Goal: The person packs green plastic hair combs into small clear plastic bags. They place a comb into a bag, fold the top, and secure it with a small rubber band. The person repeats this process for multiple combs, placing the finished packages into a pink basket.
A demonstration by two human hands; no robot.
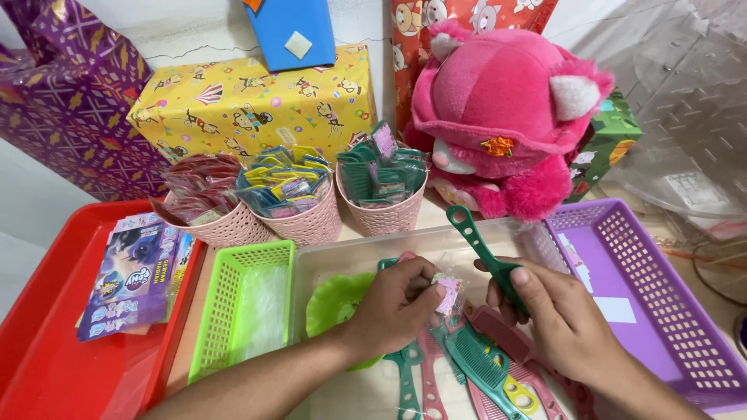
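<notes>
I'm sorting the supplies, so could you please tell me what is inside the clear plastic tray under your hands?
The clear plastic tray holds pink and green plastic combs and a green leaf-shaped plastic piece. Both hands cover part of the pile, so anything beneath them is hidden.

3 round baskets (pixel 311 222) stand behind the clear tray (pixel 342 260), combs (pixel 482 365) lying in it.

Light tabletop (pixel 201 292) carries red tray (pixel 47 365), green basket (pixel 226 311), clear tray (pixel 327 257), purple basket (pixel 669 327), 3 pink cups (pixel 311 225), wrapped boxes (pixel 249 101), pink plush (pixel 506 117).
</notes>
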